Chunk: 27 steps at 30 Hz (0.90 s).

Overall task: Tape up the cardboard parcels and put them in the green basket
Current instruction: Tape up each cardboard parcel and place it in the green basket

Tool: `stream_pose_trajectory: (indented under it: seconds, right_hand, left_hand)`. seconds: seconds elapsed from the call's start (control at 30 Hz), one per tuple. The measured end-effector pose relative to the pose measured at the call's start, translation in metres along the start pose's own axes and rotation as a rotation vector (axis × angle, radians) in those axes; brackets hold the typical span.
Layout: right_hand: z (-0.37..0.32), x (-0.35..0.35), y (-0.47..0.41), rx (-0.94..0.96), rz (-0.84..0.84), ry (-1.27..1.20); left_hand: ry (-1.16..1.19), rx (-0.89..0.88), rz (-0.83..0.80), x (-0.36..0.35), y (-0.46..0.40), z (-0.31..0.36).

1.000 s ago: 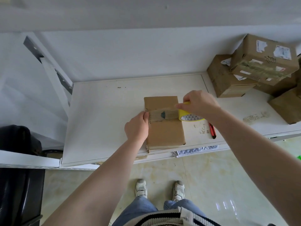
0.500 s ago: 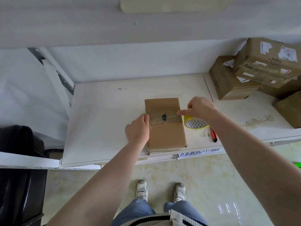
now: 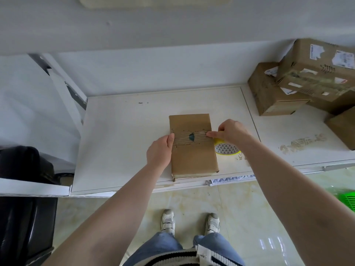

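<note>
Cardboard parcel (image 3: 193, 145) flat on white counter (image 3: 119, 143), near its front edge. Left hand (image 3: 160, 150) grips parcel's left side, thumb on the tape strip (image 3: 190, 139). Right hand (image 3: 233, 131) holds yellow tape roll (image 3: 226, 148) just beside parcel's right edge, forefinger pressing strip. Green basket (image 3: 348, 200) at right on floor.

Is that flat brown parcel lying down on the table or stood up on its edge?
Lying flat. The parcel rests broad face up on the white table.
</note>
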State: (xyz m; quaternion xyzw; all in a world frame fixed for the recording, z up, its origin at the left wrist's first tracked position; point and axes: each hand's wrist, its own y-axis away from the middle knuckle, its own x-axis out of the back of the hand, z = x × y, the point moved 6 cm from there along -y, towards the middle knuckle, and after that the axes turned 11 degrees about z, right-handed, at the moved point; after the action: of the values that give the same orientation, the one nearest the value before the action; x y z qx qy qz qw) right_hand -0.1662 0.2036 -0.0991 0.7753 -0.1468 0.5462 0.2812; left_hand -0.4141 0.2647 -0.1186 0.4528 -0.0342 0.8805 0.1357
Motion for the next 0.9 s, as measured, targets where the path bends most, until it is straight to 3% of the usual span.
stream_pose_trajectory:
  seconds: [0.1,0.2,0.33,0.6,0.73,0.83,0.9]
  right_hand:
    - [0.001,-0.001,-0.001,-0.007,-0.003,0.021]
    - [0.002,-0.002,-0.001,-0.002,0.001,0.018]
    - [0.0,-0.002,-0.002,0.001,-0.004,0.035]
    - [0.0,-0.004,-0.004,0.009,-0.016,0.032]
    - [0.0,-0.005,-0.006,0.012,-0.023,0.04]
    - [0.0,-0.005,-0.006,0.015,-0.018,0.046]
    - [0.001,-0.006,-0.007,0.022,-0.017,0.053]
  left_hand:
    - [0.195,0.016,-0.088,-0.002,0.001,-0.004]
    - [0.226,0.094,-0.127,-0.003,0.005,-0.014]
    - [-0.011,0.028,0.098,0.014,0.005,-0.01]
    - [-0.123,-0.122,0.047,0.011,0.01,0.004]
    - [-0.467,-0.209,-0.038,0.023,0.001,0.013]
    - [-0.668,-0.273,0.116,0.041,0.001,0.029]
    - [-0.597,-0.377,0.286,0.045,0.005,0.054]
